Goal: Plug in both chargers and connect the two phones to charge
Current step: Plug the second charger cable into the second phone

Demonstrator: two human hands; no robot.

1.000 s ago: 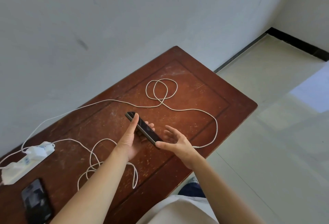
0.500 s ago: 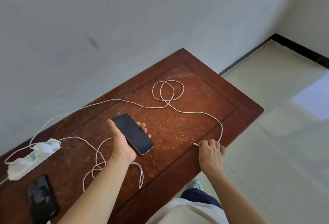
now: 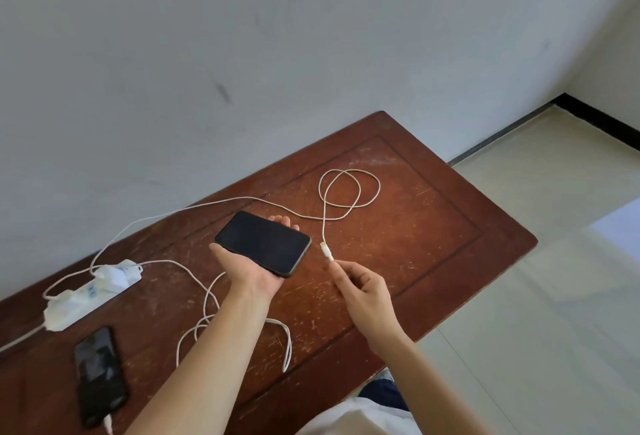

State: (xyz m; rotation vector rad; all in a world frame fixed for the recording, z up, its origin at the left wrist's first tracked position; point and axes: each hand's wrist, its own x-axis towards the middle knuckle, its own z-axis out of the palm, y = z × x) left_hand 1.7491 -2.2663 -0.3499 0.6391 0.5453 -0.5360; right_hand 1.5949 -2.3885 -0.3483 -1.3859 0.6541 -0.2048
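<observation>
My left hand [image 3: 250,270] holds a black phone [image 3: 263,242] flat, screen up, above the brown wooden table [image 3: 433,237]. My right hand [image 3: 362,287] pinches the plug end [image 3: 326,250] of a white cable [image 3: 349,192], a short way from the phone's right end. That cable loops on the table and runs back to a white charger [image 3: 112,273] plugged into a white power strip [image 3: 88,296]. A second black phone [image 3: 98,375] lies at the near left with a white cable plug [image 3: 108,424] in its near end.
The second cable [image 3: 239,327] lies coiled on the table under my left forearm. A grey wall stands right behind the table. Pale tiled floor [image 3: 554,261] spreads to the right, beyond the table's edge.
My right hand picked the cable end up from the table's front edge and brought it near the phone. My left hand laid the phone flatter and raised it.
</observation>
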